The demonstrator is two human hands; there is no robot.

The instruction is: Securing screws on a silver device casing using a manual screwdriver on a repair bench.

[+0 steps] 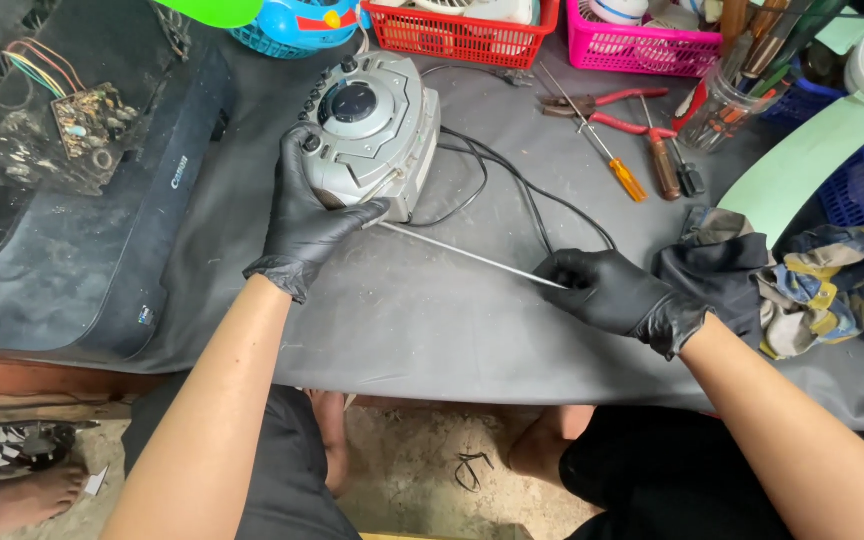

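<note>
Left hand (pixel 304 215), black glossy glove, is gripping the rounded grey plastic radio (pixel 372 130) on the grey tabletop (pixel 432 320); right hand (pixel 612 292) is pinching its thin metal antenna (pixel 467 257), open room toward near edge

There is a single view, from a camera worn on the person's head. It looks steeply down and forward over the near edge of the desk (pixel 432 330), close enough that both forearms fill the lower half. The baskets (pixel 457 30) along the desk's far side sit at the top edge; the floor (pixel 422 480) and the person's lap lie below.
</note>
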